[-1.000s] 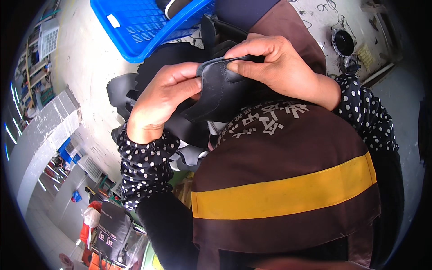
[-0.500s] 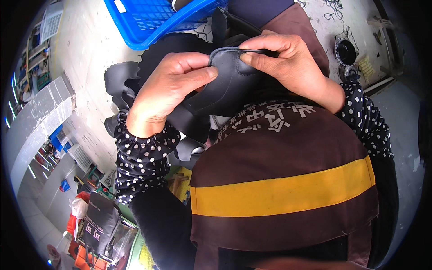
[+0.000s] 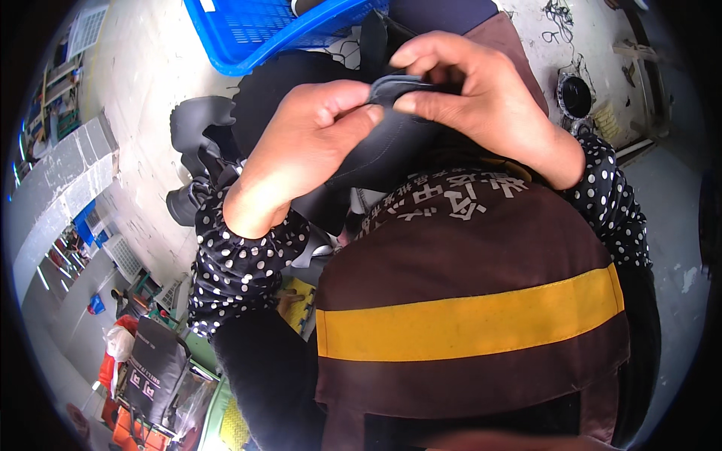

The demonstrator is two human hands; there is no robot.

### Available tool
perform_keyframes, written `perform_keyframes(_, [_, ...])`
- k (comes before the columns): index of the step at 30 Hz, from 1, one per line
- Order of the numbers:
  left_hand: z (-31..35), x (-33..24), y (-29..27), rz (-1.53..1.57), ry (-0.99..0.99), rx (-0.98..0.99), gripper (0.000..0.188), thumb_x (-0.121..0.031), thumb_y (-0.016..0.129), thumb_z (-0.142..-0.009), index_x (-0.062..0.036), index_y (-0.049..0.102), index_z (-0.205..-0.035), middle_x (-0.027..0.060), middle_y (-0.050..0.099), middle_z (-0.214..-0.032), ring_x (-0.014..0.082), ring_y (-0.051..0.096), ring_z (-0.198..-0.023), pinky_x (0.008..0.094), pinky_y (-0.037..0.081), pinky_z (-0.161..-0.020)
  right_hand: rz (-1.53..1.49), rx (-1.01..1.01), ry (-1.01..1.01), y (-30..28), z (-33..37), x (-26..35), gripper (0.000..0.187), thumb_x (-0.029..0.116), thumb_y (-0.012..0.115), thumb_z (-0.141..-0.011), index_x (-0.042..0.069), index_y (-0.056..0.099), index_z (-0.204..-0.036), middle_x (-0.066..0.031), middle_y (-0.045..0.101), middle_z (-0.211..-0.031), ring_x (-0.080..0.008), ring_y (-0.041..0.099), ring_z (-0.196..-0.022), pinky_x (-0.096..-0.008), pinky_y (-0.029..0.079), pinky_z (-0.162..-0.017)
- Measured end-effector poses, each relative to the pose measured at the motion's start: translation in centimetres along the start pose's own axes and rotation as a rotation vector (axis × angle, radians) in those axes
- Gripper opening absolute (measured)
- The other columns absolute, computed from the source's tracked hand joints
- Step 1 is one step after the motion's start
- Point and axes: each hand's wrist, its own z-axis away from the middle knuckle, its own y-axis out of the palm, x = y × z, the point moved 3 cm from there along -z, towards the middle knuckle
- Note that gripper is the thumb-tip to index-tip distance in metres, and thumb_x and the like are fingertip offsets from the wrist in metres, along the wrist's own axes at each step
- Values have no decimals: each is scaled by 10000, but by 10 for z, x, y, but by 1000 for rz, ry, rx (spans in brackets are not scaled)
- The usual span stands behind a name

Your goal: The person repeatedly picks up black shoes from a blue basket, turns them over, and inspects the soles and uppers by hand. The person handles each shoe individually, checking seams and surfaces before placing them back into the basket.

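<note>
A stitched black leather piece [image 3: 376, 146], shaped like part of a shoe upper, is held up in front of my apron. My left hand [image 3: 304, 139] pinches its upper left edge between thumb and bent forefinger. At the top edge, my right hand [image 3: 481, 101] has its thumb against the piece and other fingers curled behind it; the right forefinger is lifted off. Between the hands the rim is bent over, slightly blurred. The piece's lower part drops into shadow over my lap, where more dark material [image 3: 263, 90] lies.
Beyond my hands stands a blue plastic basket [image 3: 248, 64]. More black leather pieces [image 3: 199, 131] hang or lie to the left. A round black container [image 3: 575, 94] sits on the floor at right, with loose black thread [image 3: 558, 15] beyond it. A dark-backed chair [image 3: 154, 368] is at lower left.
My right forefinger has come up off the edge and spread from the thumb. The rim of the piece has folded over between my hands, and my left hand has shifted slightly right and up.
</note>
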Motion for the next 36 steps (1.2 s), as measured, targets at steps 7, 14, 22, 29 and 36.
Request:
perform_keyframes(7, [16,-2,-2,-55,108,-48,218,-9,747,-935,37,726,-1148,26,732,-990,69,668,-933,263,546,-828,158,-8,-19,-2,6,10,130,24,801,-908,10,674,-926,16,687,-869,-34,604,-831,-220,506,-769])
perform_keyframes(14, [29,21,-12,40,75,-98,352,30,789,-874,-7,709,-1215,86,746,-1155,127,693,-1015,278,554,-898,130,-4,-31,-6,14,4,134,-11,760,-940,31,635,-916,-6,710,-966,-53,617,-909,-221,499,-833])
perform_keyframes(22, [34,37,-9,260,18,-170,108,30,756,-921,-20,665,-949,107,736,-1138,78,680,-930,234,552,-827,42,-61,10,0,17,1,115,18,786,-925,27,672,-917,17,690,-866,-37,617,-827,-223,512,-772])
perform_keyframes(29, [28,38,-6,13,40,-206,102,25,760,-921,-10,668,-892,-18,681,-827,23,580,-753,194,474,-686,49,15,59,-1,12,10,102,8,779,-925,21,680,-947,14,697,-892,-34,618,-835,-224,512,-763])
perform_keyframes(36, [32,48,-4,60,95,-183,129,62,757,-903,-7,648,-898,-22,671,-830,29,600,-770,201,496,-701,101,247,171,15,-3,20,145,32,794,-889,-29,763,-1016,-55,745,-842,-70,656,-775,-262,533,-685])
